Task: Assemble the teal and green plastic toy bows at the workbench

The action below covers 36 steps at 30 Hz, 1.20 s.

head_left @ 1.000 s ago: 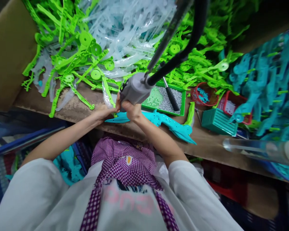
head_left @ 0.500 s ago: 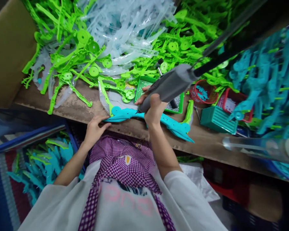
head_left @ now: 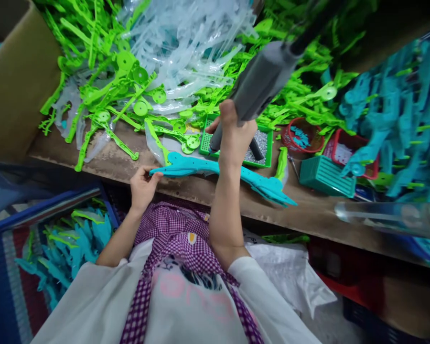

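Under a spread of lime-green parts (head_left: 125,59) and pale translucent parts (head_left: 189,43), a worn brown surface (head_left: 310,210) is running along its front edge beneath a long turquoise part (head_left: 197,165). We are seeing the left hand (head_left: 143,186) pinching that part's left end, thumb and fingers closed about it with no gap that we are making out. The right hand (head_left: 232,136) is gripping a corded grey tool (head_left: 261,79), its fingers curled around the barrel, some hidden from us. Half a second ago the tool's tip was meeting the turquoise part; now it is showing higher, in front of the green tray (head_left: 270,150). We are reading this as a pause in the tool's contact, leaving the left hand alone steadying the part.
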Each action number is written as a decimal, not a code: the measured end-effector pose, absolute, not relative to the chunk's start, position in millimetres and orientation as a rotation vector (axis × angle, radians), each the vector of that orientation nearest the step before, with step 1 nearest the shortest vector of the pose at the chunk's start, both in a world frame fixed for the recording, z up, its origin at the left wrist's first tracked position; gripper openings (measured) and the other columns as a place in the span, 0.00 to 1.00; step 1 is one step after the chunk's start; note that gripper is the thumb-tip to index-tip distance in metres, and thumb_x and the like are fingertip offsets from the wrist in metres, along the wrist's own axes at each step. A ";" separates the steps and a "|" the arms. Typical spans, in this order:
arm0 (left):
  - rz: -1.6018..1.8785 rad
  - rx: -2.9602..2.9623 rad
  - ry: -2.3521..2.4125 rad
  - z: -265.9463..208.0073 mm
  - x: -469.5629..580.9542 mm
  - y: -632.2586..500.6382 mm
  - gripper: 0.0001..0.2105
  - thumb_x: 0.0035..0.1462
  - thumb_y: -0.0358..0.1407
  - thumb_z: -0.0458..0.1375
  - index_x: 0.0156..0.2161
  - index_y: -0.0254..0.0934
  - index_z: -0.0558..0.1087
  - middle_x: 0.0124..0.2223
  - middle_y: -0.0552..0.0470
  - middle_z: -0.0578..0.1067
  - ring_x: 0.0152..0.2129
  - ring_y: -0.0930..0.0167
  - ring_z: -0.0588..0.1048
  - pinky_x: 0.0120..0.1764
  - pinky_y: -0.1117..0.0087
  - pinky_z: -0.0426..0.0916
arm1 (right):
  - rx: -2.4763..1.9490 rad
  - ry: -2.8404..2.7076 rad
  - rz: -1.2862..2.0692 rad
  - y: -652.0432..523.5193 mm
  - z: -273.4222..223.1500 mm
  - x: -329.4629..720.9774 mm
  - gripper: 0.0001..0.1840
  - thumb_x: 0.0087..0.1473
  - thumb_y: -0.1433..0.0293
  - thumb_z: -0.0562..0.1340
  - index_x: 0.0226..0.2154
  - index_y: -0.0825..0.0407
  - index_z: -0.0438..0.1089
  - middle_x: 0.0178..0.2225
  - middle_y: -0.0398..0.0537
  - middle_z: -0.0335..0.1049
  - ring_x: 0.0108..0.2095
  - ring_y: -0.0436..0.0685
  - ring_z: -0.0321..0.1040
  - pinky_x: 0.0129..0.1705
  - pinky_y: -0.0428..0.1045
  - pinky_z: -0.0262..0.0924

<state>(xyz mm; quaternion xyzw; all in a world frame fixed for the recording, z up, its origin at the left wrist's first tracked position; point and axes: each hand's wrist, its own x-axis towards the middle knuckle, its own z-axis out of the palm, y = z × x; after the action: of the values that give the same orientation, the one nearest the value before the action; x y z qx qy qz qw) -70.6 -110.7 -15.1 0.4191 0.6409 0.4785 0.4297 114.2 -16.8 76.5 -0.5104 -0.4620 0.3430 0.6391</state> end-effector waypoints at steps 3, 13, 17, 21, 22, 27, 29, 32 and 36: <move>1.277 1.144 1.630 -3.2 -64.3 -103.6 0.19 0.49 0.53 0.62 0.35 0.39 0.69 0.31 0.54 0.73 0.26 0.72 0.74 0.34 0.71 0.69 | -1.170 -1.151 0.871 -10.0 73.7 117.2 0.26 0.48 0.43 0.63 0.28 0.48 0.62 0.26 0.43 0.63 0.27 0.53 0.67 0.30 0.53 0.66; 1.346 1.169 1.590 37.9 -56.3 -78.6 0.16 0.50 0.49 0.64 0.31 0.39 0.68 0.26 0.57 0.70 0.21 0.75 0.71 0.27 0.73 0.66 | -1.023 -1.019 0.670 -23.7 102.9 111.0 0.31 0.51 0.35 0.48 0.30 0.45 0.63 0.17 0.38 0.58 0.18 0.53 0.64 0.25 0.52 0.63; 1.429 1.212 1.542 36.4 -55.9 -74.1 0.14 0.51 0.46 0.64 0.29 0.38 0.68 0.23 0.59 0.69 0.18 0.77 0.70 0.23 0.75 0.65 | -0.674 -1.036 0.715 -52.4 126.5 108.1 0.34 0.47 0.31 0.47 0.29 0.42 0.64 0.14 0.37 0.53 0.12 0.52 0.57 0.16 0.50 0.58; 1.550 1.256 1.481 30.0 -56.2 -67.4 0.16 0.49 0.47 0.66 0.28 0.38 0.68 0.20 0.60 0.68 0.14 0.78 0.68 0.17 0.77 0.63 | -0.436 -1.179 0.594 -62.9 104.2 102.3 0.33 0.50 0.34 0.47 0.36 0.40 0.69 0.14 0.36 0.53 0.12 0.51 0.56 0.15 0.49 0.56; 1.565 1.254 1.469 29.1 -56.1 -66.2 0.16 0.48 0.47 0.66 0.27 0.38 0.69 0.20 0.60 0.68 0.13 0.78 0.67 0.17 0.77 0.62 | -0.441 -1.205 0.574 -61.7 93.6 99.8 0.35 0.50 0.33 0.45 0.38 0.40 0.69 0.15 0.37 0.54 0.13 0.52 0.57 0.16 0.50 0.57; 1.587 1.251 1.462 28.6 -55.8 -64.5 0.15 0.49 0.46 0.66 0.28 0.38 0.69 0.19 0.61 0.68 0.13 0.78 0.68 0.16 0.78 0.62 | -0.527 -1.297 0.592 -52.5 55.3 87.4 0.45 0.43 0.28 0.40 0.47 0.38 0.66 0.18 0.40 0.57 0.18 0.56 0.65 0.22 0.54 0.63; 1.597 1.247 1.462 28.7 -55.6 -64.3 0.15 0.50 0.45 0.66 0.27 0.37 0.69 0.19 0.61 0.68 0.13 0.78 0.68 0.16 0.78 0.61 | -0.474 -1.267 0.543 -52.8 52.1 84.4 0.43 0.44 0.28 0.40 0.47 0.36 0.66 0.17 0.38 0.56 0.16 0.55 0.62 0.19 0.53 0.61; 1.597 1.236 1.454 28.8 -54.9 -64.0 0.15 0.50 0.45 0.66 0.27 0.37 0.68 0.19 0.61 0.68 0.13 0.78 0.68 0.15 0.78 0.60 | -0.476 -1.295 0.469 -55.2 50.8 81.0 0.45 0.43 0.28 0.40 0.47 0.37 0.65 0.16 0.37 0.55 0.13 0.54 0.58 0.16 0.52 0.57; 1.607 1.200 1.461 28.4 -53.9 -64.4 0.16 0.49 0.46 0.66 0.27 0.37 0.69 0.20 0.61 0.69 0.13 0.79 0.68 0.16 0.79 0.63 | -0.534 -1.294 0.483 -52.6 42.5 74.1 0.48 0.43 0.28 0.34 0.46 0.39 0.65 0.17 0.38 0.55 0.14 0.53 0.58 0.18 0.52 0.59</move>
<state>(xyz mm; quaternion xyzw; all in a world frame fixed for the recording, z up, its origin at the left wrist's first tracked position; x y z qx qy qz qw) -53.9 -64.4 28.4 0.4576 0.5569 0.6128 0.3241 74.1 -52.6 42.5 -0.2432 -0.5893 0.2200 0.7383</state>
